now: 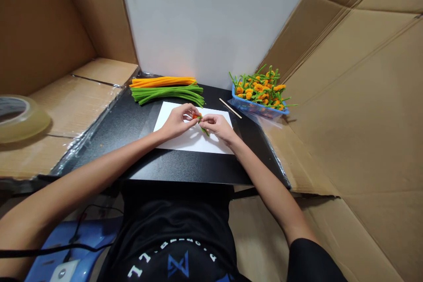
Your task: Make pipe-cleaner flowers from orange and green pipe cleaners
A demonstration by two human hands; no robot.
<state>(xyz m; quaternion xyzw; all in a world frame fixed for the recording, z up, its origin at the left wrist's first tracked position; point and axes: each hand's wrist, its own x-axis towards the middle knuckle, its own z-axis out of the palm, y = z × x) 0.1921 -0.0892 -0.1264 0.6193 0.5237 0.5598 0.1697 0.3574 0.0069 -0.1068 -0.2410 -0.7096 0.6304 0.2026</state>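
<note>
Above a white sheet point(185, 141) on the black table, my two hands meet around a small pipe-cleaner flower point(199, 116) with an orange head and a green stem. My left hand point(181, 120) pinches it at the orange head. On the green part just below, the fingers of my right hand point(216, 126) are closed. The stem's free end points down toward the paper. My fingers cover part of the flower, so its exact shape is hidden.
Orange pipe cleaners point(161, 81) and green pipe cleaners point(167, 94) lie at the back left. A thin wooden stick point(230, 108) rests near a blue basket point(257, 108) full of orange-and-green pieces. A tape roll point(36, 121) sits on cardboard at left; cardboard walls point(370, 97) stand alongside.
</note>
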